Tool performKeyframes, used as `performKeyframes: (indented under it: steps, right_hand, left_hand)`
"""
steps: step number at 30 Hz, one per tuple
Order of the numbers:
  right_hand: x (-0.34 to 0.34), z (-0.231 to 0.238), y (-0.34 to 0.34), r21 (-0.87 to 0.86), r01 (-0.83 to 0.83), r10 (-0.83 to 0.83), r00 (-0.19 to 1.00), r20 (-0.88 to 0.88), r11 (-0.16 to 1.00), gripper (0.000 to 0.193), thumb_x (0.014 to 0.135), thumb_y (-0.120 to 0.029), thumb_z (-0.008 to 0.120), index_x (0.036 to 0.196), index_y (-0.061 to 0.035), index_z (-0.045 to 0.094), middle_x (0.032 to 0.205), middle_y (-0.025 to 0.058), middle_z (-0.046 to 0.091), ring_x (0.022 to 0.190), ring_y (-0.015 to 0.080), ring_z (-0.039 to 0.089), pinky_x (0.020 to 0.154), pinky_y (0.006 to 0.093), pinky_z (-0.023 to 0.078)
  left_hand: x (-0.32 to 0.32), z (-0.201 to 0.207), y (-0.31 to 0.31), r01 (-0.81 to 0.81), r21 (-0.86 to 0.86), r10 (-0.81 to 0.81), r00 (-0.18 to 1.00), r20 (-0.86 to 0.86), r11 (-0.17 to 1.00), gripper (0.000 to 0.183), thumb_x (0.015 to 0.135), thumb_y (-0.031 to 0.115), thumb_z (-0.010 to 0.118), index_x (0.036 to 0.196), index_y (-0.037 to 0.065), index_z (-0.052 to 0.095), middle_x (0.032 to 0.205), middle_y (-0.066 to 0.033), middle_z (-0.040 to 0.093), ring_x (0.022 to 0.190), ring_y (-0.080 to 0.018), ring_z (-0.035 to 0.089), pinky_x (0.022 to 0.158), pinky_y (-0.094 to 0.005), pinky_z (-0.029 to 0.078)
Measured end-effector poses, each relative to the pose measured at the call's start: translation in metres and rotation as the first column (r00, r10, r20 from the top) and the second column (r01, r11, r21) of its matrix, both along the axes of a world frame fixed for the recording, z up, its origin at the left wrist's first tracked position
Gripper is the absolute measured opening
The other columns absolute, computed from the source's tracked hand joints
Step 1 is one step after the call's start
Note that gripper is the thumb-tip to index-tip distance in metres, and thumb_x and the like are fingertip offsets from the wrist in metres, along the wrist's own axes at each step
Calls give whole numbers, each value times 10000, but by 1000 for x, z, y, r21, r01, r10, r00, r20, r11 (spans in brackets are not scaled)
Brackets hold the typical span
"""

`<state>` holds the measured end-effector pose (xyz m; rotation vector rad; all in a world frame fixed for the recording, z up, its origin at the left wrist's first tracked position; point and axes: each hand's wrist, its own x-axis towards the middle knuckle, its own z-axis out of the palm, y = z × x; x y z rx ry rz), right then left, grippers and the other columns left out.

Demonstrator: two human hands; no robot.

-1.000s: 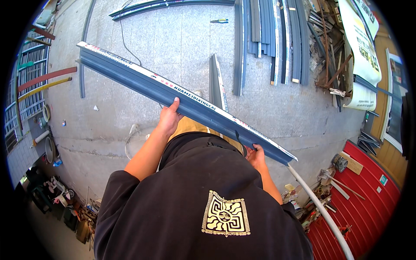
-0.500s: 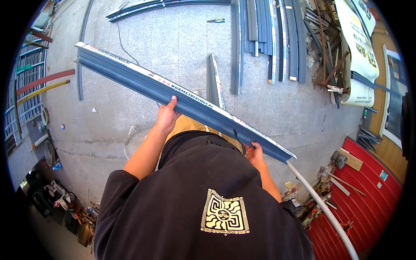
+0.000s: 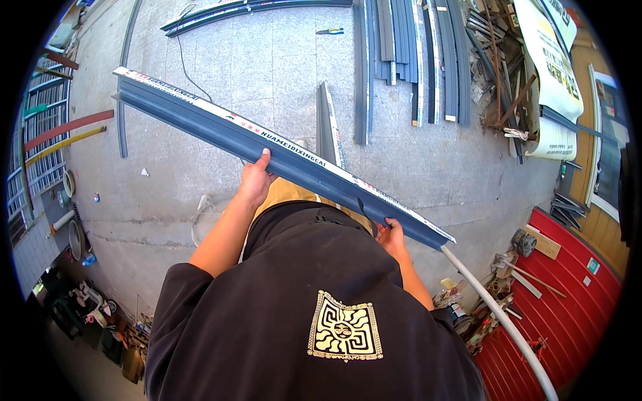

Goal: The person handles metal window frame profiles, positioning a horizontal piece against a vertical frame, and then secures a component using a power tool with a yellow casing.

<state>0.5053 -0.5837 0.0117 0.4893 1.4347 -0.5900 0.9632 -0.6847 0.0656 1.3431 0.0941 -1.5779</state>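
A long dark grey frame profile (image 3: 200, 123) with a white printed film strip along its upper edge lies slantwise across my front, its left end farther away. My left hand (image 3: 257, 179) grips its near edge around the middle, thumb on top and the other fingers underneath. Toward the right end, my right hand (image 3: 390, 235) is closed on the same edge, its fingers partly hidden below. A thin dark strip (image 3: 364, 208) curls over the profile beside my right hand. Beyond the profile, a shorter grey piece with white film (image 3: 328, 127) points away from me.
Several grey profiles (image 3: 394, 40) lie side by side at the far right. Pliers (image 3: 330, 31) rest on the paving near a dark cable (image 3: 184, 60). A pale pole (image 3: 501, 314) runs from the profile's right end past a red corrugated panel (image 3: 575, 294). Metal racks (image 3: 47, 127) stand left.
Almost nothing differs. The whole view has shifted very slightly, and both hands keep their places on the profile.
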Motion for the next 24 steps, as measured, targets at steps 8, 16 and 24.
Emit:
performKeyframes:
  steps: [8, 16, 24]
  right_hand:
    - [3, -3, -1, 8, 4, -4, 1000, 7, 1000, 406, 920, -297, 599, 1193, 3, 603, 1118, 120, 675, 1111, 287, 656, 1030, 417, 487]
    - [-5, 4, 9, 13, 27, -27, 999, -25, 1000, 421, 920, -299, 604, 1238, -23, 580, 1165, 126, 665, 1139, 291, 631, 1045, 418, 463]
    - [0, 1, 8, 13, 44, -44, 999, -23, 999, 428, 913, -305, 614, 1209, 3, 593, 1134, 123, 669, 1121, 281, 630, 1035, 418, 470]
  left_hand:
    - [3, 2, -4, -2, 5, 2, 1000, 3, 1000, 341, 1111, 265, 536, 1328, 2, 540, 1272, -133, 667, 1153, -271, 670, 1009, -434, 554]
    - [-7, 6, -3, 22, 22, -22, 1000, -10, 1000, 374, 1109, 284, 540, 1384, 32, 507, 1309, -128, 650, 1194, -278, 653, 1027, -464, 541]
    - [0, 1, -2, 39, 26, -39, 999, 5, 999, 385, 1110, 289, 537, 1392, 29, 501, 1320, -129, 643, 1204, -287, 646, 1037, -469, 535]
